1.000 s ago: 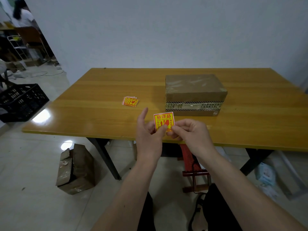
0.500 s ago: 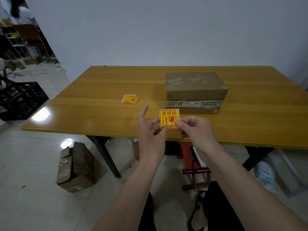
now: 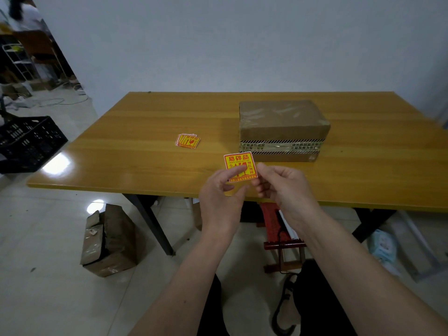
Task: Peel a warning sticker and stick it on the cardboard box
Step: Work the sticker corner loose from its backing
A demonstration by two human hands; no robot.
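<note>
A red-and-yellow warning sticker (image 3: 238, 162) is held upright above the near edge of the wooden table (image 3: 145, 132). My left hand (image 3: 221, 192) pinches it from the left, thumb across its face. My right hand (image 3: 282, 187) pinches its right edge. Behind the sticker, slightly right, stands the taped cardboard box (image 3: 282, 124) with striped tape along its front. A small stack of the same stickers (image 3: 188, 141) lies flat on the table to the left.
A torn cardboard box (image 3: 109, 241) sits on the floor under the table's left side. A black plastic crate (image 3: 26, 141) stands at far left. A red stool (image 3: 278, 229) is under the table, and a packet (image 3: 383, 246) lies on the floor at right.
Both hands have lifted the sticker a little and turned it more face-on. My left index finger has folded down, and my left thumb now lies across the sticker's face.
</note>
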